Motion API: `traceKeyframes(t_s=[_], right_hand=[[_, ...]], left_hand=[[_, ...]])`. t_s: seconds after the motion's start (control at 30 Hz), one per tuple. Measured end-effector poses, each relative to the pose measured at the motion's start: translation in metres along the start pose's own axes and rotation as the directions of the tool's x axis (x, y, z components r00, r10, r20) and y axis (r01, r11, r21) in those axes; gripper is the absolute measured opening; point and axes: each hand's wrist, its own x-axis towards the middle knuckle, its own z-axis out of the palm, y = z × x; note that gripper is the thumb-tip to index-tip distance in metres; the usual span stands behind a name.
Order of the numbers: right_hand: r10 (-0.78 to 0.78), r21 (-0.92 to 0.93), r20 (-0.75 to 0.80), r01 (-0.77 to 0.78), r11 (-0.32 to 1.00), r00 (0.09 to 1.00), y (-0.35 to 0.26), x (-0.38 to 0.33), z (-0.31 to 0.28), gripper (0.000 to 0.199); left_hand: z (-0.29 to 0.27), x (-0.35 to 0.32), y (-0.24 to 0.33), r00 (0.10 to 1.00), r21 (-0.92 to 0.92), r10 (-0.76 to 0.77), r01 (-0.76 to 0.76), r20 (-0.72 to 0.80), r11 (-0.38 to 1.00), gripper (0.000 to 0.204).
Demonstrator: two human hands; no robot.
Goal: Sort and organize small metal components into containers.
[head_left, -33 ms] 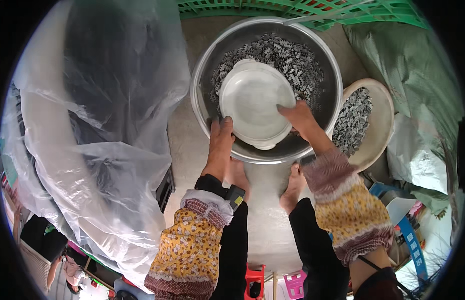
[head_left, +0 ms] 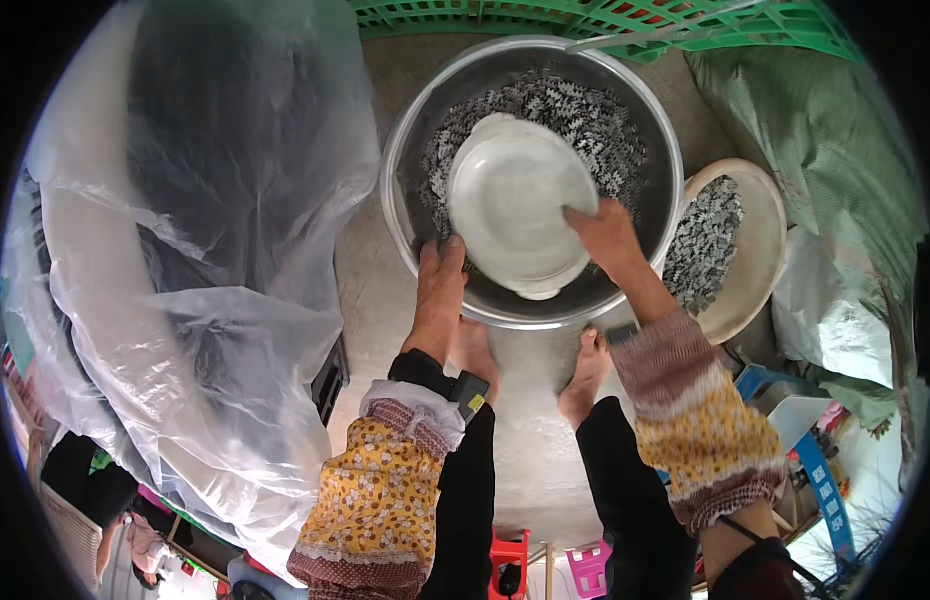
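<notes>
White dish [head_left: 520,205], over grey pcs [head_left: 570,105] ahead btwn my hands, just slid a bit right w/ R hand [head_left: 615,245] pinching its rim, so R's prob. steering, while L hand [head_left: 441,290]'s just beside it, grip or not, can't tell.

Big clear plastic sheet [head_left: 220,365] hogging the left, green crate [head_left: 785,40] up top, crumpled green sack [head_left: 805,130] off right, plus a red stool [head_left: 510,550] and pink stool [head_left: 589,570] down low.

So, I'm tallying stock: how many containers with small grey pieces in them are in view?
2: the large metal basin at upper centre, and the cream bowl beside it on the right. More could be hidden, perhaps under the plastic sheeting.
</notes>
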Motion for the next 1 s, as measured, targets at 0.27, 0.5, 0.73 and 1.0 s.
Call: traceKeyframes(t_s=[0.27,0.5,0.73,1.0], right_hand=[[-0.623,-0.699,-0.357,0.244,0.673,0.696,-0.051,-0.055,-0.099,0.049],[-0.566,-0.552,-0.315,0.338,0.762,0.762,-0.058,-0.005,-0.078,0.036],[-0.468,-0.202,-0.128,0.439,0.876,0.875,-0.031,0.035,-0.047,0.033],[-0.199,0.332,0.092,0.159,0.930,0.976,0.028,0.038,-0.007,0.030]], left_hand=[[-0.004,0.037,0.002,0.969,0.333,0.177,-0.112,-0.172,0.936,0.078],[0.036,0.070,0.038,0.969,0.434,0.187,-0.100,-0.162,0.896,0.072],[0.056,0.103,0.038,0.980,0.419,0.103,-0.023,-0.170,0.908,0.101],[0.116,0.061,-0.001,0.926,0.426,0.332,-0.230,-0.181,0.875,0.082]])
